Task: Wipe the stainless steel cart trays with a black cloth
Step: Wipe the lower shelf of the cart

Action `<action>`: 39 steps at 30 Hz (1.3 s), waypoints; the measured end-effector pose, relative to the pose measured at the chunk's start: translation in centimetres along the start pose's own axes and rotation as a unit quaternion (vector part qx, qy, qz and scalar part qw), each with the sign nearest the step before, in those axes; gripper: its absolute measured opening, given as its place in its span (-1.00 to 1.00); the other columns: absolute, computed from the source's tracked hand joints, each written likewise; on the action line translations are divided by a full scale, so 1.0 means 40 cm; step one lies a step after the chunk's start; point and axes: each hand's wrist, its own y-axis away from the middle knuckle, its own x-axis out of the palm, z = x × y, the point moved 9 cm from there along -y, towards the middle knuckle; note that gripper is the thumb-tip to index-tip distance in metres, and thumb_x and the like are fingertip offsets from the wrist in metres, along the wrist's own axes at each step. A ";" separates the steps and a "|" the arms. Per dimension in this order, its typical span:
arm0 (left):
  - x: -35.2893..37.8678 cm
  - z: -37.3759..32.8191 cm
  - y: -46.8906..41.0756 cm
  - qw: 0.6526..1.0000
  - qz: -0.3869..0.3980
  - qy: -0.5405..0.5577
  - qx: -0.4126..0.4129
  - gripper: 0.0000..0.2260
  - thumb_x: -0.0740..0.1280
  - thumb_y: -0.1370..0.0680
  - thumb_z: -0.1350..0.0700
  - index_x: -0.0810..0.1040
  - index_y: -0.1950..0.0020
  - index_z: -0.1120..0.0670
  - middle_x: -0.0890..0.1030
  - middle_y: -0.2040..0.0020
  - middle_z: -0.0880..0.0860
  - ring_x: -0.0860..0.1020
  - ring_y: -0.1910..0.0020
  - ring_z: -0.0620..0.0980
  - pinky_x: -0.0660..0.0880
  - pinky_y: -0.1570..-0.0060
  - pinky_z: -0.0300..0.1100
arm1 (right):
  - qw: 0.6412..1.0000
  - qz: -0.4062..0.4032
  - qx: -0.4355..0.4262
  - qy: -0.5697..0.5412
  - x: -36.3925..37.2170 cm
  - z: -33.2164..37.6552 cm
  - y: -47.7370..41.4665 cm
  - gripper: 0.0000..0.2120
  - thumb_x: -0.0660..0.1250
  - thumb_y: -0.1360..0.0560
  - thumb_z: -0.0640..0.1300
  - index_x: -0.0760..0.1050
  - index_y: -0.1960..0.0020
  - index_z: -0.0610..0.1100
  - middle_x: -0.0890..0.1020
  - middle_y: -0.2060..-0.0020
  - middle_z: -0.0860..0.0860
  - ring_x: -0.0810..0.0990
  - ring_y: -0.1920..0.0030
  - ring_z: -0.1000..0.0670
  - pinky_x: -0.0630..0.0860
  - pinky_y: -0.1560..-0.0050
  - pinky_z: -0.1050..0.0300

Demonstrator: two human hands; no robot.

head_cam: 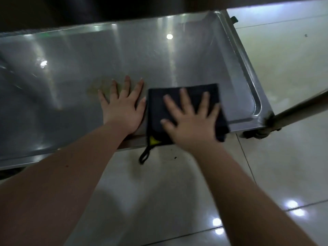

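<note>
Mid-wipe, I'd say. Your right hand (191, 121) lies flat, fingers spread, pressing the cloth (157, 107) onto the near-right part of the tray (159, 55). The cloth overhangs the near rim, its loop (144, 155) dangling over the floor (284, 68). Your left hand (122, 107) is flat on bare steel just beside the cloth, fingers straight, holding nothing. The yellowish stain (99, 86) at your left fingertips looks not yet wiped. Glare hides whether the tray's left half is done. No other trays are in view, so likely plenty left.

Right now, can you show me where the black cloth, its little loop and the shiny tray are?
black cloth (155, 107), head view, its uncovered left part.
loop (149, 148), head view, upper end where it joins the cloth.
tray (248, 68), head view, its right rim.
</note>
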 end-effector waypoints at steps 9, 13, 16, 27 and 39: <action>-0.005 0.000 -0.003 1.000 -0.011 0.018 -0.003 -0.47 -0.14 -0.58 -0.31 -0.08 -0.55 -0.32 -0.04 -0.62 -0.08 -0.10 -0.58 0.14 -0.16 -0.46 0.33 | 0.999 -0.002 0.031 0.008 -0.038 -0.243 0.047 -0.43 -0.28 -0.37 0.51 -0.41 -0.33 0.57 -0.19 -0.55 0.26 -0.24 -0.54 -0.25 -0.20 -0.45 -0.39; 0.002 -0.004 0.001 1.000 -0.009 0.001 -0.001 -0.45 -0.21 -0.55 -0.34 -0.12 -0.55 -0.32 -0.05 -0.62 -0.07 -0.10 -0.58 0.17 -0.17 -0.45 0.35 | 0.999 -0.013 0.042 0.027 -0.036 -0.285 0.050 -0.42 -0.35 -0.36 0.52 -0.44 -0.34 0.53 -0.19 -0.57 0.19 -0.26 -0.53 -0.29 -0.31 -0.43 -0.35; 0.005 -0.005 -0.002 1.000 -0.007 0.001 0.000 -0.44 -0.24 -0.53 -0.34 -0.13 -0.54 -0.34 -0.06 -0.62 -0.07 -0.12 -0.58 0.18 -0.19 -0.44 0.35 | 0.999 -0.014 0.020 0.022 -0.042 -0.257 -0.003 -0.38 -0.31 -0.36 0.54 -0.39 -0.38 0.51 -0.21 -0.57 0.18 -0.29 -0.51 -0.33 -0.32 -0.42 -0.38; -0.003 -0.001 0.000 1.000 -0.003 0.012 0.002 -0.46 -0.23 -0.54 -0.34 -0.15 -0.54 -0.35 -0.07 -0.62 -0.09 -0.13 -0.58 0.14 -0.21 -0.45 0.32 | 0.999 0.031 0.035 -0.004 -0.105 -0.171 -0.319 -0.38 -0.12 -0.50 0.47 -0.25 -0.49 0.42 -0.23 -0.57 0.15 -0.33 -0.51 -0.33 -0.33 -0.39 -0.47; 0.003 0.000 0.001 1.000 -0.007 0.007 0.005 -0.42 -0.28 -0.50 -0.34 -0.15 -0.55 -0.33 -0.07 -0.62 -0.06 -0.12 -0.58 0.16 -0.20 -0.44 0.33 | 0.999 -0.012 0.051 0.000 -0.051 -0.209 -0.075 -0.36 -0.24 -0.37 0.54 -0.31 -0.41 0.50 -0.21 -0.57 0.18 -0.28 -0.52 -0.32 -0.32 -0.40 -0.41</action>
